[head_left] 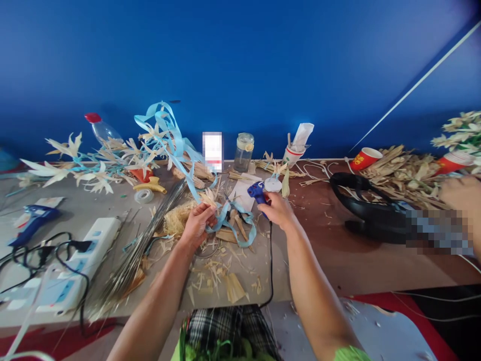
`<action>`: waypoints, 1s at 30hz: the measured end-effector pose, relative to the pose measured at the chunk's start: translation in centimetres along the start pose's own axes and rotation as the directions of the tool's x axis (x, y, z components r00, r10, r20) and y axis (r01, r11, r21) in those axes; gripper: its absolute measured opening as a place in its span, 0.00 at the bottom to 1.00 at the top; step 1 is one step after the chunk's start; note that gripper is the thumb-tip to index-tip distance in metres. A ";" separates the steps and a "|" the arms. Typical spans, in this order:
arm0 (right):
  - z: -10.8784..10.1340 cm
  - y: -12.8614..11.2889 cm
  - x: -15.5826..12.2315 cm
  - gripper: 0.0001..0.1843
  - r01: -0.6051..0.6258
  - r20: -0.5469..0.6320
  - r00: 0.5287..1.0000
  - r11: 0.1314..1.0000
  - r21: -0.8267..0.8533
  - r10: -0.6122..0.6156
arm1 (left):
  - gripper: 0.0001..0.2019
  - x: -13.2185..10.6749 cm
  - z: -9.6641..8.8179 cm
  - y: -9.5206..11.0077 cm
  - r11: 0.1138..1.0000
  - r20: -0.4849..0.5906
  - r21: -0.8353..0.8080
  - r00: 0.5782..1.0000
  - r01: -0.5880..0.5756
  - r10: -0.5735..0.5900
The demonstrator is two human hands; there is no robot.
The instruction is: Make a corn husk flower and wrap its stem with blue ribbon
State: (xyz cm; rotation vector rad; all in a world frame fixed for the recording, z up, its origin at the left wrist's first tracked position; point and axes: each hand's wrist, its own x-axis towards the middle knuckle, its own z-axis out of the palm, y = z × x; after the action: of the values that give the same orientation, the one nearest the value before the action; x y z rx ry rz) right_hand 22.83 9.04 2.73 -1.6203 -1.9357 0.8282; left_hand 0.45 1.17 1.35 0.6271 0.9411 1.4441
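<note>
My left hand [200,223] is closed, thumb against fingers, on a pale corn husk flower [208,194]. Light blue ribbon [243,240] trails from beside that hand and loops over the table; whether the fingers also pinch it I cannot tell. Wrapped in my right hand [278,209] is a blue hot glue gun [257,191], its nozzle end pointing left and away from me. A black cord [271,265] runs from its grip toward the front edge. Just behind the gun stands a white roll [273,184]. Husk scraps [233,287] lie between my forearms.
At left are a white power strip [84,265], a second blue glue gun [35,220], a bundle of wires [139,255] and finished husk flowers [97,175]. A glass jar [244,153] stands behind. A black curved object [353,200] and another person's hand [460,195] are at right.
</note>
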 end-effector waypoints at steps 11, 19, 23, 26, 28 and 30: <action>0.0 -2.6 -2.5 0.19 -0.122 0.286 0.886 0.411 0.903 -0.365 | 0.16 0.2 -0.4 -0.1 1.000 -0.003 -0.024 1.000 0.000 -0.001; 1.4 -2.7 -2.3 0.15 -0.043 0.246 0.929 0.577 0.816 -0.278 | 0.15 0.4 -0.7 -0.1 1.000 -0.013 -0.020 1.000 -0.018 0.018; 1.3 -2.3 -2.3 0.17 -0.053 0.277 0.879 0.498 0.866 -0.388 | 0.15 0.3 -0.6 0.0 1.000 0.000 -0.020 1.000 -0.005 0.005; 1.3 -2.1 -2.4 0.17 -0.045 0.297 0.869 0.537 0.843 -0.395 | 0.15 0.2 -0.6 0.1 1.000 -0.012 -0.025 1.000 -0.018 0.017; 1.2 -2.0 -2.5 0.18 -0.031 0.312 0.860 0.570 0.821 -0.403 | 0.15 0.2 -0.6 0.2 1.000 -0.012 -0.023 1.000 -0.020 0.020; 1.2 -1.9 -2.5 0.18 -0.014 0.314 0.864 0.605 0.796 -0.394 | 0.16 0.2 -0.7 0.2 0.999 -0.009 -0.025 1.000 -0.021 0.021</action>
State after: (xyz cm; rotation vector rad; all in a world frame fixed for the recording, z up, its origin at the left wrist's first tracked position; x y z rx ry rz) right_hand 21.18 6.20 3.31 -0.6770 -1.5779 1.7798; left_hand -0.25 1.25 1.17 0.6144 0.9243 1.4757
